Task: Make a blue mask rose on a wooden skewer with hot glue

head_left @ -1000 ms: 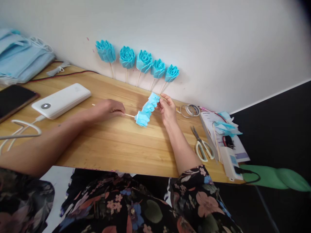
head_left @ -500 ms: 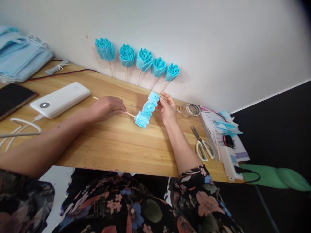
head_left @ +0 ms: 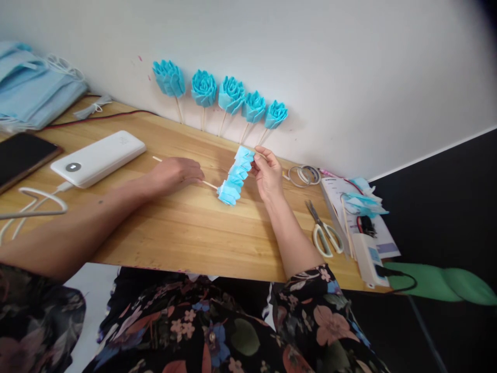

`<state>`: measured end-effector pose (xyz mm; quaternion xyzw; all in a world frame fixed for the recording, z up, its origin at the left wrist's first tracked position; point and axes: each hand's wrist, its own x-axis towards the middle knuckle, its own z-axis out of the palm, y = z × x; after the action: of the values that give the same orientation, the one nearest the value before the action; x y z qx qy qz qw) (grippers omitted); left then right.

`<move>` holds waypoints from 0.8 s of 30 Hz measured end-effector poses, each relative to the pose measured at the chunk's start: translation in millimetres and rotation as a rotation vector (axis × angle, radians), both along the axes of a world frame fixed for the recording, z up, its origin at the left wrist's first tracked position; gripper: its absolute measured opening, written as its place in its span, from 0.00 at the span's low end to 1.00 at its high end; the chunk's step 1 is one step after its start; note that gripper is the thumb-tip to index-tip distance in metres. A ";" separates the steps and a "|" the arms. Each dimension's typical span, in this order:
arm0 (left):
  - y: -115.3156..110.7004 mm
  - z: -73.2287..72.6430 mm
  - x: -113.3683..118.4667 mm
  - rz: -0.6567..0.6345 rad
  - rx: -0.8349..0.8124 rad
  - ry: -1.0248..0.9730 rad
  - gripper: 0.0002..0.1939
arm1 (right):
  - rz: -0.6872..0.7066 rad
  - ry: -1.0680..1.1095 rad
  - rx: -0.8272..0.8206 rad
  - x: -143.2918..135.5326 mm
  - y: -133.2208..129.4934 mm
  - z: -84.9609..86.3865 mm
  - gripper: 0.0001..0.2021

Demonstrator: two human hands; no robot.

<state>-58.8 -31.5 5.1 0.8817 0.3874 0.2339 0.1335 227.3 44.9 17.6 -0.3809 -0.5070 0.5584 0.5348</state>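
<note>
Blue strip, one; flowers, five

Nearer than the pleated strip, the tabletop gives passage, while scissors block the right, blue flowers the back.

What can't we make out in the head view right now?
All in the head view:
Thin pale wooden stick: middle hidden under the left hand, so finger contact is unclear.
Right hand: some fingertips hidden behind the pleated light-blue strip.
Black rectangular phone: cut off by left edge.
White printed paper: text too small.
</note>
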 end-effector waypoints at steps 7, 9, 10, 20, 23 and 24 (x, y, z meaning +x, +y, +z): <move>-3.3 10.8 3.2 0.034 -0.056 -0.012 0.22 | -0.022 -0.060 -0.024 -0.4 -1.3 3.2 0.17; -3.6 13.6 3.8 0.030 -0.084 -0.019 0.21 | -0.027 -0.076 -0.018 0.0 -0.9 2.5 0.17; -3.7 14.6 3.8 0.031 -0.093 -0.020 0.21 | -0.026 -0.074 -0.011 0.3 -0.7 1.9 0.18; -3.1 15.7 0.4 0.070 -0.144 -0.009 0.21 | -0.024 -0.107 0.020 1.5 -0.4 0.0 0.20; -2.9 16.2 -0.1 0.069 -0.154 -0.012 0.21 | -0.020 -0.087 0.026 0.9 -1.4 1.2 0.20; -2.8 16.3 -0.2 0.072 -0.158 -0.010 0.21 | -0.019 -0.077 0.027 0.6 -1.8 1.6 0.19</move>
<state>-59.0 -34.3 21.4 0.8527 0.4355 0.2114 0.1962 227.9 43.1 19.2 -0.3997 -0.5311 0.5314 0.5252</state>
